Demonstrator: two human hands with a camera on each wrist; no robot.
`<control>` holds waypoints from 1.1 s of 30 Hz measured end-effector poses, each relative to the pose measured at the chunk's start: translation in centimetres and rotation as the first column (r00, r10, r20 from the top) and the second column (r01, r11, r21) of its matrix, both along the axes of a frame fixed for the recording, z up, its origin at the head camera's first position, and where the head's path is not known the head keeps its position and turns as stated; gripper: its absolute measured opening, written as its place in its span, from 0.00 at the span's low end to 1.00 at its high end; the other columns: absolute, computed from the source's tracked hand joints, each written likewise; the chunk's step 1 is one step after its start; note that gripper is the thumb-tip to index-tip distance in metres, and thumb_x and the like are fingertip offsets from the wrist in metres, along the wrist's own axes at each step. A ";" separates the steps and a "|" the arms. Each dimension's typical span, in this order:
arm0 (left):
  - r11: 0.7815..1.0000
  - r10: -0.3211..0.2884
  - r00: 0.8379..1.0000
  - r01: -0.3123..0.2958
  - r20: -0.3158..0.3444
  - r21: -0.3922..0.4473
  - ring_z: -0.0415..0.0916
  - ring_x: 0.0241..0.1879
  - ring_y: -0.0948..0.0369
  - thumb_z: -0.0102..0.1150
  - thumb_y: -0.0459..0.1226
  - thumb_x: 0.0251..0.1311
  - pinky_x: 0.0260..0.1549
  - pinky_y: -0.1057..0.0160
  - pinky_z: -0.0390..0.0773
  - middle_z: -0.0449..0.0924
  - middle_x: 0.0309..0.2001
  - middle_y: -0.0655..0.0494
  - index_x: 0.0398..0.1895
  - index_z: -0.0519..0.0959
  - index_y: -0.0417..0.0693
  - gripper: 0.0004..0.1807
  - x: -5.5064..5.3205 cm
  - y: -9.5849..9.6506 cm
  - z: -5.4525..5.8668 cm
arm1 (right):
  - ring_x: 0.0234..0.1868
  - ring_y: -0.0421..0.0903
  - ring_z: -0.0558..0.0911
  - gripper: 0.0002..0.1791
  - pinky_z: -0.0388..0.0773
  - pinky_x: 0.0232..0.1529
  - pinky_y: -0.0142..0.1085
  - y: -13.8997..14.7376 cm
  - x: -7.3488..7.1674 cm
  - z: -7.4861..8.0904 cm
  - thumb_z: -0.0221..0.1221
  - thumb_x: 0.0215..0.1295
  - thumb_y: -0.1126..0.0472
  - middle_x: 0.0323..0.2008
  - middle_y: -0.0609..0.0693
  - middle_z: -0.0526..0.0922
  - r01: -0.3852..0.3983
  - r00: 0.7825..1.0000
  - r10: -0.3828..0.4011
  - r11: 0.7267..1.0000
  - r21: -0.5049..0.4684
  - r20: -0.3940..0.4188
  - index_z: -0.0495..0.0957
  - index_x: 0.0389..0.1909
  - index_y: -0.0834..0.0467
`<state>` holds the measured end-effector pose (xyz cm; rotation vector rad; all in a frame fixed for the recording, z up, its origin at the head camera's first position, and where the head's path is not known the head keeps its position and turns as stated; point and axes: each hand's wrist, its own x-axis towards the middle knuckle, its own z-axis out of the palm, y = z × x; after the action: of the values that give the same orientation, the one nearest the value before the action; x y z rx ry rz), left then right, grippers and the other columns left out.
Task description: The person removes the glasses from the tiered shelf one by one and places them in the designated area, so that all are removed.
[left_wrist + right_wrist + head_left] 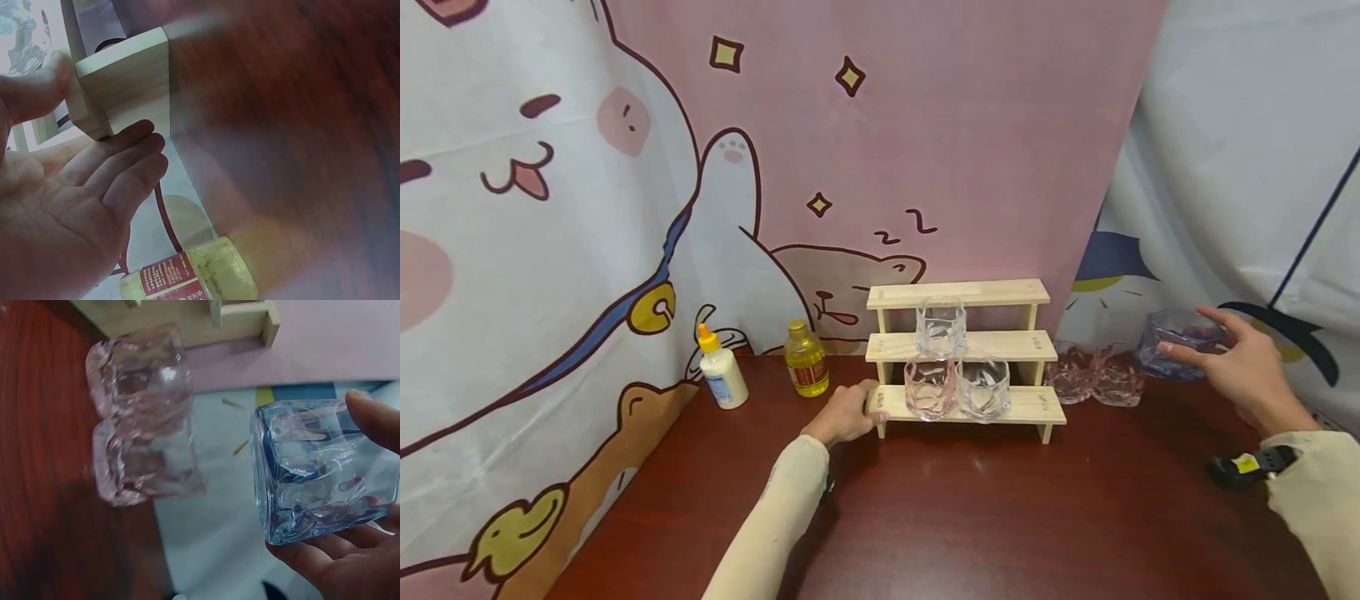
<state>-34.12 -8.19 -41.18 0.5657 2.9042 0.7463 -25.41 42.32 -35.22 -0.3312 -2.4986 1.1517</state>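
My right hand (1251, 367) holds a clear blue glass (1182, 343) above the table, thumb on one side and fingers on the other. In the right wrist view the blue glass (325, 469) shows its thick base. At the left end of a three-step wooden rack (973, 404), my left hand (847, 414) grips the lowest shelf. The left wrist view has the thumb (44, 87) on the shelf edge and the other fingers beside the leg. A pink glass (931, 390) and a clear glass (983, 387) stand on the bottom step, another clear glass (941, 329) on the middle one.
Two pink glasses (1118, 377) stand side by side right of the rack, below the blue glass. To the left are a yellow oil bottle (807, 362) and a white glue bottle (722, 372) with an orange tip. A printed cloth (985, 150) hangs behind the dark red table (970, 517).
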 end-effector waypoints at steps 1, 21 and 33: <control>1.000 0.001 1.000 -0.001 0.001 0.004 0.74 0.43 0.54 0.67 0.44 0.63 0.46 0.55 0.74 0.82 0.51 0.43 0.70 0.69 0.47 0.33 0.0 0.0 -0.1 | 0.74 0.78 0.50 0.53 0.58 0.62 0.72 0.2 0.0 -0.2 0.63 0.66 0.44 0.78 0.74 0.40 0.017 1.000 -0.017 1.000 -0.009 0.010 0.42 0.80 0.59; 1.000 0.001 1.000 -0.001 0.007 -0.013 0.74 0.45 0.54 0.66 0.45 0.64 0.49 0.53 0.74 0.80 0.55 0.41 0.71 0.68 0.47 0.33 0.2 -0.2 0.0 | 0.76 0.72 0.51 0.54 0.54 0.70 0.66 3.0 -1.5 -3.5 0.61 0.67 0.45 0.78 0.73 0.41 0.211 0.971 -0.192 0.968 -0.133 0.141 0.40 0.79 0.66; 1.000 -0.007 1.000 0.007 0.011 -0.022 0.73 0.45 0.54 0.65 0.45 0.64 0.48 0.55 0.73 0.80 0.54 0.43 0.71 0.68 0.47 0.33 0.2 -0.1 0.2 | 0.74 0.76 0.51 0.53 0.57 0.68 0.68 3.1 -2.9 -5.6 0.61 0.68 0.50 0.76 0.77 0.39 0.184 0.972 -0.162 0.975 -0.124 0.170 0.39 0.78 0.69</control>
<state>-33.97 -8.24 -40.96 0.5670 2.8955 0.7131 -28.26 45.46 -40.82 -0.6913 -2.4684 1.2740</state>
